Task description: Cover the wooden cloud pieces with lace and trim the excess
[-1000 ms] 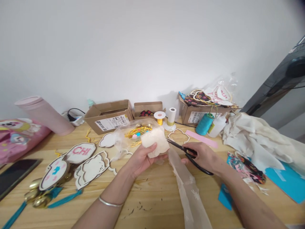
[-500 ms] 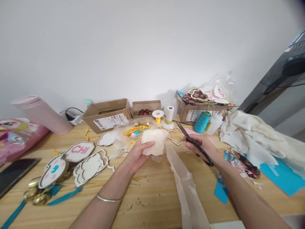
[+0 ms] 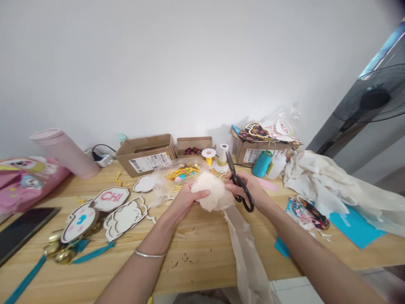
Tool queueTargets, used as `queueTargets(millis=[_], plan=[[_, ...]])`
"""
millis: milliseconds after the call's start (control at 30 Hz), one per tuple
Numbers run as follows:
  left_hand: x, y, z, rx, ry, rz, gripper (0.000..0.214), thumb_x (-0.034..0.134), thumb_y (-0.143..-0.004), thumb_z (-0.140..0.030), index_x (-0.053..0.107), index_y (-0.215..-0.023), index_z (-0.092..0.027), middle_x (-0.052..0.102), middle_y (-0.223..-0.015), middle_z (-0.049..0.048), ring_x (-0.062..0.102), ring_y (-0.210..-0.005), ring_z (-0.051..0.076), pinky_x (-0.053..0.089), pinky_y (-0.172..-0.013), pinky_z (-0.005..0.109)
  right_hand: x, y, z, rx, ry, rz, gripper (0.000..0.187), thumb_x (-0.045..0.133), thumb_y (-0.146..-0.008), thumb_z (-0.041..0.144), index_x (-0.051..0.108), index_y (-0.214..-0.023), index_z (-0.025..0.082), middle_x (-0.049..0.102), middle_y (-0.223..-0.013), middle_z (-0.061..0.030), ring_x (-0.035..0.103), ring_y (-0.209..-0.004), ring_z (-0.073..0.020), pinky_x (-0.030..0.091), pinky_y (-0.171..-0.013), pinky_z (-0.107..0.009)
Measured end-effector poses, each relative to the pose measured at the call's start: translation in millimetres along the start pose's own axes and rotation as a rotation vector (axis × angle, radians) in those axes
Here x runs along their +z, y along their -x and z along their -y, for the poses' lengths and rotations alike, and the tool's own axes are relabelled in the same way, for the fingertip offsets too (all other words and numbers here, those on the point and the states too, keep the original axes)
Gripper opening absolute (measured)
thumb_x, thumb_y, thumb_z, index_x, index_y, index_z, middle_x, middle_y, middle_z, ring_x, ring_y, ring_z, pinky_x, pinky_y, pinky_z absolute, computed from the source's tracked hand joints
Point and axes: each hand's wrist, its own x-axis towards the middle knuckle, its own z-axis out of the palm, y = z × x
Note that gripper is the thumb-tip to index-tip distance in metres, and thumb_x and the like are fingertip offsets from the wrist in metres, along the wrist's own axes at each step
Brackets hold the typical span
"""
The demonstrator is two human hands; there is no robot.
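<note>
My left hand (image 3: 186, 198) pinches a cream cloud-shaped piece (image 3: 207, 192), thumb on its face and fingers beneath. Sheer cream fabric spreads around that piece, and a long strip of sheer fabric (image 3: 245, 242) with pale embroidered motifs trails from it over the table's front edge. In my right hand (image 3: 249, 190) are black-handled scissors (image 3: 237, 181), blades pointing up and away. The fingertips of that hand reach the sheer fabric at the right side of the cream piece. Whether they grip the cloth too is hard to make out.
Behind my hands lie a clear bag (image 3: 164, 175) of yellow cords, cardboard boxes (image 3: 145, 154), thread spools and a teal thread cone (image 3: 262, 164). Decorated cloud plaques (image 3: 110, 198), brass bells (image 3: 65, 255) and a phone (image 3: 27, 230) are left. White cloth (image 3: 310, 173), scraps and blue sheets (image 3: 357, 226) lie right.
My right hand has come left with the scissors to the cream piece and touches its fabric. The piece has tilted in my left hand. The camera view has shifted slightly.
</note>
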Motion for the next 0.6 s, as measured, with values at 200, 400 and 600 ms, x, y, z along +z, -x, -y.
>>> queueTargets(millis=[200, 400, 600], plan=[[0.4, 3, 1, 0.005, 0.075, 0.026, 0.036, 0.070, -0.064, -0.025, 0.062, -0.098, -0.015, 0.068, -0.090, 0.0081, 0.061, -0.069, 0.016, 0.047, -0.059, 0.024, -1, -17, -2, -0.024, 0.011, 0.088, 0.041, 0.070, -0.054, 0.033, 0.056, -0.088, 0.016, 0.044, -0.059, 0.0068, 0.037, -0.048, -0.0055, 0.026, -0.045, -0.020], [3.2, 4, -5, -0.073, 0.348, 0.167, 0.049, 0.050, -0.076, -0.051, 0.054, -0.112, -0.018, 0.065, -0.099, 0.0100, 0.062, -0.075, 0.019, 0.048, -0.065, 0.030, -2, -22, -19, -0.103, -0.186, -0.113, 0.035, 0.069, -0.053, 0.028, 0.056, -0.083, 0.017, 0.042, -0.060, 0.0069, 0.036, -0.052, -0.0063, 0.025, -0.048, -0.021], [6.8, 2, -4, -0.214, 0.266, 0.124, 0.062, 0.033, -0.074, -0.066, 0.060, -0.099, -0.015, 0.067, -0.078, 0.0092, 0.061, -0.062, 0.016, 0.043, -0.048, 0.022, 1, -18, -27, -0.123, -0.242, -0.234, 0.035, 0.071, -0.051, 0.026, 0.057, -0.082, 0.018, 0.047, -0.064, 0.0052, 0.042, -0.056, -0.0080, 0.032, -0.052, -0.021]])
